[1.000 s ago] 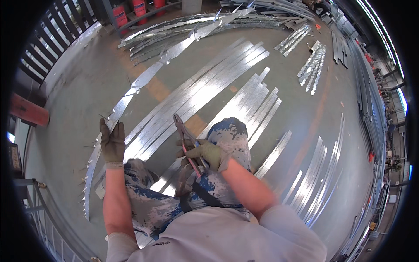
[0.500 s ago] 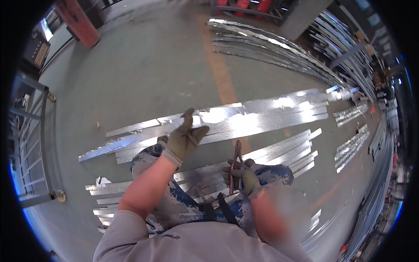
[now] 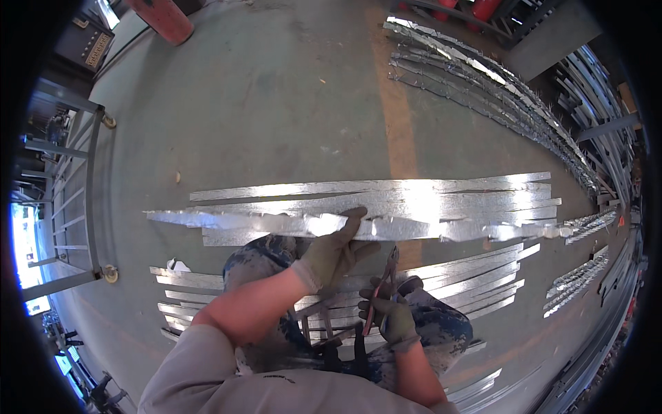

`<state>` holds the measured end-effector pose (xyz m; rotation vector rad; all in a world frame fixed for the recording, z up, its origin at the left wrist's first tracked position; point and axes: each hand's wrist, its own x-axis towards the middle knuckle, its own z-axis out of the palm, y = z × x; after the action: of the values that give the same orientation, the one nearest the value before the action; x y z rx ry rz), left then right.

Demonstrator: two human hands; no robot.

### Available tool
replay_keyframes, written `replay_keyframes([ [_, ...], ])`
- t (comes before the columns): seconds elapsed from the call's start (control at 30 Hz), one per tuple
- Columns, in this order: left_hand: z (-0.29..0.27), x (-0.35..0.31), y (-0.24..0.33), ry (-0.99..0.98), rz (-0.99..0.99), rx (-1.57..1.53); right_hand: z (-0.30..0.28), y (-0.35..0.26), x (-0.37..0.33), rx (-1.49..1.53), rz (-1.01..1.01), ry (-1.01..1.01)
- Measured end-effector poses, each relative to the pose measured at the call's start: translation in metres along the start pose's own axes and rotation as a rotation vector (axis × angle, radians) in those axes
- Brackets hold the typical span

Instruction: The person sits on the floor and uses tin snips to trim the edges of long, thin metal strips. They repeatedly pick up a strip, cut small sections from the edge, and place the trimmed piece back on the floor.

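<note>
My left hand (image 3: pixel 334 255), in a grey-green work glove, is closed around the middle of a long shiny metal strip (image 3: pixel 441 229) with a jagged, nicked edge. That strip runs crosswise in front of me, over a row of flat metal strips (image 3: pixel 483 200) on the floor. Gloved as well, my right hand (image 3: pixel 394 319) grips a pair of pliers (image 3: pixel 389 272) with reddish handles, jaws pointing up and away from me. The pliers are apart from the jagged strip. Fingers of my left hand partly hide the strip.
More flat strips (image 3: pixel 476 276) lie under and beside my knees. Bundles of jagged strips (image 3: pixel 469 76) rest at the far right, with smaller piles (image 3: pixel 579 279) nearer. A wheeled metal rack (image 3: pixel 88 186) stands left, and a red cylinder (image 3: pixel 165 21) at the far left.
The jagged strip has swung from a slant to nearly level across the view, its right end coming nearer me. My left hand now wraps it more closely. The pliers stay in my right hand.
</note>
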<state>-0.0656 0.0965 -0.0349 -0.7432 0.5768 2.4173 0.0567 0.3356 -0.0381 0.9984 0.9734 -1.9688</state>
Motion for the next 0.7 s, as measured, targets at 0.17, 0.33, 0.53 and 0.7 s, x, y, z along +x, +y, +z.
replay_keyframes([
  [0.17,0.021,0.041,0.010,-0.119,0.048,-0.008,-0.011,0.010,-0.009,-0.060,-0.085,-0.018],
  [0.33,0.036,0.043,-0.002,-0.280,0.192,-0.077,0.008,0.006,-0.038,-0.227,-0.243,-0.036],
  [0.53,0.033,0.013,-0.015,-0.342,0.178,-0.017,0.025,0.003,-0.075,-0.488,-0.418,-0.005],
  [0.7,0.021,-0.008,-0.026,-0.362,0.179,-0.007,0.029,0.018,-0.093,-0.696,-0.518,0.106],
])
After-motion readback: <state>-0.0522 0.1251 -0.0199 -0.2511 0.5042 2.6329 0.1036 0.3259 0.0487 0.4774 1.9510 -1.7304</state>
